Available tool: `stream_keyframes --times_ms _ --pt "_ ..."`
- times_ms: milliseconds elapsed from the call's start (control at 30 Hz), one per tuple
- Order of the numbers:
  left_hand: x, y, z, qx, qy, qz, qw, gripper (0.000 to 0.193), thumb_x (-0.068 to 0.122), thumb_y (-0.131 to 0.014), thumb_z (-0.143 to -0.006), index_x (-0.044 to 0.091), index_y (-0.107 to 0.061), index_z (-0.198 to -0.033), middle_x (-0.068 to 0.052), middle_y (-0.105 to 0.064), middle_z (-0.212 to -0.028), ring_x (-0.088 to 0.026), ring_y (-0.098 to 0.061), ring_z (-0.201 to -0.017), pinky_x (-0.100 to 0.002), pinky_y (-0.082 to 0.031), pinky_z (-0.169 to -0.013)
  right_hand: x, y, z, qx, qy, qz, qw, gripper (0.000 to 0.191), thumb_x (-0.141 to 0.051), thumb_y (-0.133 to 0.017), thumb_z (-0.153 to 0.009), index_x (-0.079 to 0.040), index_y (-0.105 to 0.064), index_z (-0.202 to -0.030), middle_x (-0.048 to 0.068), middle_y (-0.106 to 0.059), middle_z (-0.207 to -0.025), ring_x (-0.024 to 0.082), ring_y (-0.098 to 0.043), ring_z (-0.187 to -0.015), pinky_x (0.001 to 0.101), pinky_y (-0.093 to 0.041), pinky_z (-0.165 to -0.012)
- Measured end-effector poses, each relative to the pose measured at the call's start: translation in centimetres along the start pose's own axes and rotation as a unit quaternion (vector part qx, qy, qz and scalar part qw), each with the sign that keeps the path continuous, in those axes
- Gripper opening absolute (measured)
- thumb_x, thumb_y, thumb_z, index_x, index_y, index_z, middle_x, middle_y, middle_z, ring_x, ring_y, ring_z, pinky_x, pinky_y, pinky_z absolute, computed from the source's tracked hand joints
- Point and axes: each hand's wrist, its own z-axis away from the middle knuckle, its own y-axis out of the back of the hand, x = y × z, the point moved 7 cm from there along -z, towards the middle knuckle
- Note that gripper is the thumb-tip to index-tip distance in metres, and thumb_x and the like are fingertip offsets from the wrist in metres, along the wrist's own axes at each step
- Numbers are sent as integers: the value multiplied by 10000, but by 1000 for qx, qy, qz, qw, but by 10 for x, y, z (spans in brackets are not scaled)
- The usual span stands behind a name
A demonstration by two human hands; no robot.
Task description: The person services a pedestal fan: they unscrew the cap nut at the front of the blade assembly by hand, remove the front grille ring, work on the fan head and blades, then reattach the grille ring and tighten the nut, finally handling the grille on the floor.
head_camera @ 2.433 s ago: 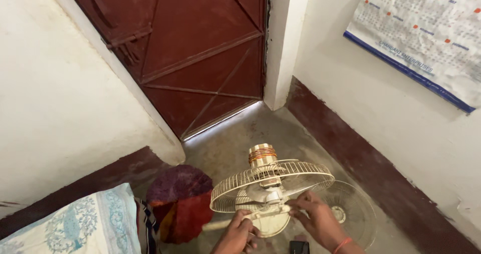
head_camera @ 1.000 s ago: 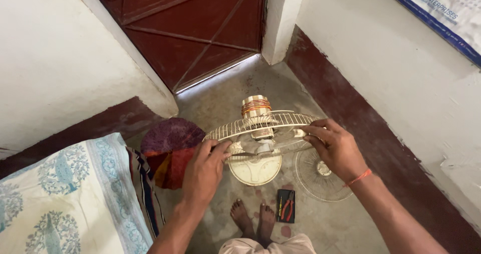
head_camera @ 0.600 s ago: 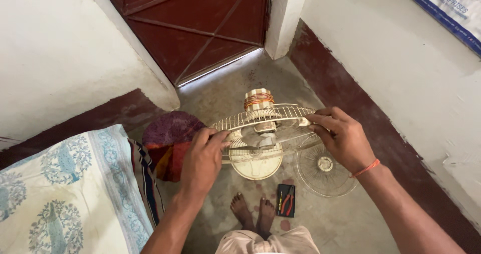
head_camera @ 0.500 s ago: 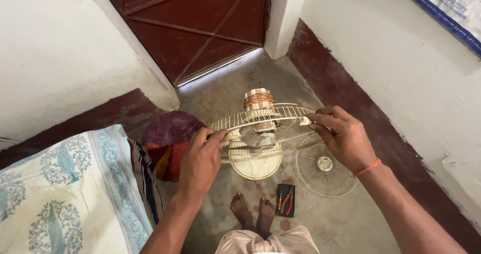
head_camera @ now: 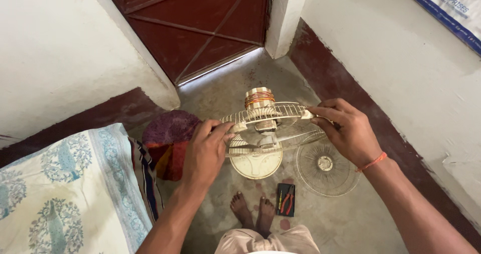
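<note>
A cream table fan stands on the concrete floor with its round base [head_camera: 255, 164] below and its bare motor [head_camera: 259, 98] with copper windings on top. The rear wire guard [head_camera: 273, 114] lies almost flat around the motor. My left hand [head_camera: 206, 151] grips the guard's left rim. My right hand [head_camera: 345, 129] pinches the guard's right rim, with an orange thread on the wrist. The loose front wire guard [head_camera: 324, 166] lies flat on the floor under my right hand. My bare feet [head_camera: 253, 211] are just below the fan base.
A small black case with red-handled pliers [head_camera: 286, 200] lies by my feet. A round dark-red and orange cushion [head_camera: 168, 141] sits left of the fan, beside a blue-patterned bed sheet [head_camera: 65, 184]. A dark red door [head_camera: 195, 23] is ahead; white walls close both sides.
Earlier my hands worked low at the fan's base; they now hold the rear guard at both rims. The view has shifted slightly; the fan has barely moved in the last half second.
</note>
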Motion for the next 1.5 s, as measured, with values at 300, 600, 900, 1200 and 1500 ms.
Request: stream_keyframes --times_ms 300,600,900,1200,1500 --pt "6 2 -6 15 -24 2 1000 345 -39 -670 -881 45 -724 -1211 -141 -643 -1127 -325 -651 -1018 -422 -542 -848 -2 -3 -6 1 5 26 1000 272 -126 -753 -899 -115 -767 -1171 68 -702 -1113 197 -698 -821 341 -577 -686" --pt "5 2 -8 14 -30 8 999 368 -58 -667 -869 45 -722 -1218 -145 -639 -1115 -318 -647 -1027 -422 -539 -865 -4 1 -4 5 -4 28 1000 264 -131 -748 -905 -114 -771 -1168 75 -704 -1105 207 -699 -832 350 -571 -691" --pt "3 3 -8 6 -16 11 1000 343 -33 -681 -885 60 -727 -1212 -123 -640 -1090 -298 -660 -990 -412 -543 -845 -5 2 -3 3 -19 21 1000 262 -136 -749 -905 -114 -768 -1166 66 -703 -1097 188 -695 -802 342 -567 -678" --pt "-1 5 -8 13 -18 9 1000 364 -60 -665 -868 51 -725 -1210 -139 -640 -1099 -302 -676 -993 -404 -555 -826 -1 0 -5 1 -20 7 1000 256 -126 -745 -909 -111 -767 -1163 68 -695 -1112 177 -702 -784 329 -586 -669" --pt "-6 6 -3 7 -1 23 1000 350 -67 -656 -881 52 -729 -1202 -131 -645 -1101 -269 -685 -985 -393 -558 -820 4 -4 -2 4 -15 8 1000 256 -122 -756 -903 -104 -772 -1158 63 -706 -1096 183 -697 -823 342 -575 -691"
